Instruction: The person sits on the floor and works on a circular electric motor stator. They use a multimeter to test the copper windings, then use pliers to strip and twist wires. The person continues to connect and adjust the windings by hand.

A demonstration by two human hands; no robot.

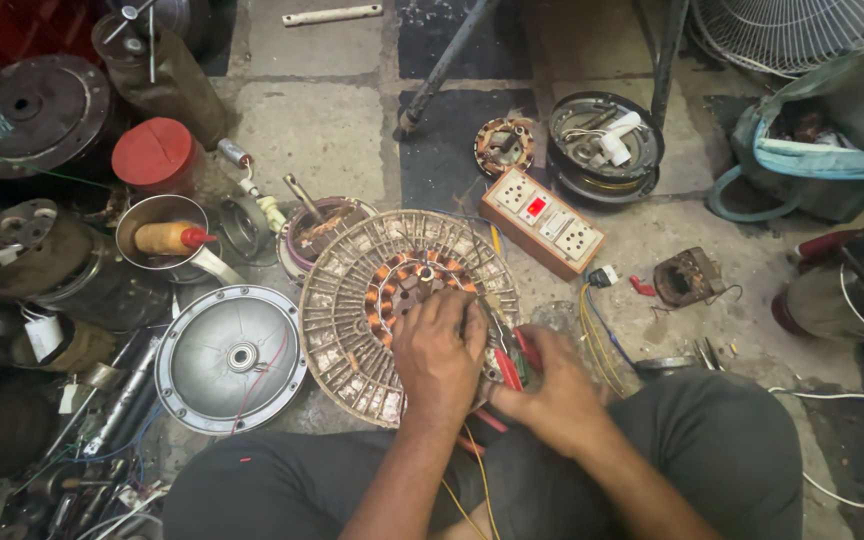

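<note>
A round finned motor housing (352, 330) with copper windings (402, 285) at its centre lies on the floor just ahead of the person's knees. The left hand (440, 345) rests palm-down on the housing at about 5 o'clock of the winding ring, fingers (452, 308) curled narrow and pressing on the coils; whether they pinch a wire cannot be told. The right hand (552, 395), at 4 o'clock of the housing's rim, is closed around red-handled pliers (514, 358), whose tip points toward the windings beside the left hand. Yellow wires (597, 335) trail off at 3 o'clock toward a socket board (542, 220), which sits at 1 o'clock of the housing. A grey end cover (232, 358) lies at 9 o'clock, touching the housing's edge, and a red-lidded jar (157, 155) stands well apart at 10 o'clock. The step in hand looks like work on a winding lead, one hand steadying while the pliers grip or cut. That would call for a fine, steady tip and a firm hold on the coil.
</note>
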